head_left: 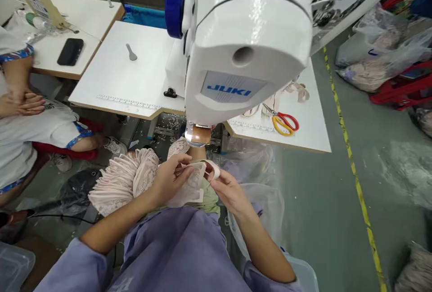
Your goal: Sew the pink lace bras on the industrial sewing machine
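Note:
My left hand [170, 177] is closed on a pale pink lace piece [189, 188] held over my lap. My right hand [227, 188] pinches a pink elastic strap [213, 169] at the edge of the same piece. Both hands meet just below the front of a white Juki sewing machine [243, 44]. A thick stack of pink lace pieces [123, 179] rests on my left knee, touching my left wrist.
The sewing table [124, 80] carries a ruler strip, a grey tool [131, 52], and red and yellow scissors [285, 123]. A person in white sits at left by another table with a black phone [70, 51]. Plastic bags of fabric [378, 53] lie at right, beyond a yellow floor line.

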`<state>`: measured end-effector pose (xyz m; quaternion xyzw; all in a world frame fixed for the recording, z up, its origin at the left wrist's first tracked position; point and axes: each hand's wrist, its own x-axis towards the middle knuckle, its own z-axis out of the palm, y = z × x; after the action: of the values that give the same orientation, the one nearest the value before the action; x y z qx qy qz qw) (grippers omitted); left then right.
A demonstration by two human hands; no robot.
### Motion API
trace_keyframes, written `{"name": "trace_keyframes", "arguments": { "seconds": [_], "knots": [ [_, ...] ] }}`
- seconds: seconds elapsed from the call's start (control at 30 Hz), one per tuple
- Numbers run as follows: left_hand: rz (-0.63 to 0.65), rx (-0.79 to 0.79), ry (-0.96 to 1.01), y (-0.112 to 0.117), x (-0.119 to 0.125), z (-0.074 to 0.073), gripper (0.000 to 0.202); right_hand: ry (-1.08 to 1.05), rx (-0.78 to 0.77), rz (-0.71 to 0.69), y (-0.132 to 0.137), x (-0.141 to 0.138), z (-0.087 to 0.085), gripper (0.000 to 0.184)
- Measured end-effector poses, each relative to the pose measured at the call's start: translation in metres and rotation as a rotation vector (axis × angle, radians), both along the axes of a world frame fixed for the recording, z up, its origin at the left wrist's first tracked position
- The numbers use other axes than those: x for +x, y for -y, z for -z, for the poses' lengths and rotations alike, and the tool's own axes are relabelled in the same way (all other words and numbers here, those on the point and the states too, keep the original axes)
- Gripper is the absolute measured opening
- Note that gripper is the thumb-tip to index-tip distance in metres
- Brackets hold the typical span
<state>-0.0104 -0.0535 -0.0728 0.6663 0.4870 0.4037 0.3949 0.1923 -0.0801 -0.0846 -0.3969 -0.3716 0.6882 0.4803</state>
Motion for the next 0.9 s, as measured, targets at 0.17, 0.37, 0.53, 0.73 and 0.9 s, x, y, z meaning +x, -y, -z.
{"name": "trace_keyframes", "arguments": {
  "seconds": [0.17, 0.37, 0.53, 0.73, 0.9],
  "knots": [
    [0.053, 0.002, -0.078, 0.002, 0.001, -0.002, 0.023, 0.268, 0.210, 0.039, -0.004, -0.015, -0.012, 0.016],
    [0.493, -0.068, -0.133, -0.013, -0.012, -0.018, 0.020, 0.488, 0.365, -0.001, -0.007, -0.012, -0.024, 0.012],
    [0.323, 0.031, 0.022, -0.005, 0.002, -0.006, 0.029, 0.219, 0.141, 0.008, -0.031, -0.004, -0.030, 0.020],
    [0.229, 0.438, -0.217, -0.020, 0.008, -0.018, 0.034, 0.233, 0.088, 0.108, -0.081, 0.010, -0.036, 0.032],
    [0.188, 0.202, -0.207, -0.049, 0.000, -0.041, 0.035, 0.402, 0.184, 0.103, -0.126, 0.025, -0.039, 0.027]
  ]
}}
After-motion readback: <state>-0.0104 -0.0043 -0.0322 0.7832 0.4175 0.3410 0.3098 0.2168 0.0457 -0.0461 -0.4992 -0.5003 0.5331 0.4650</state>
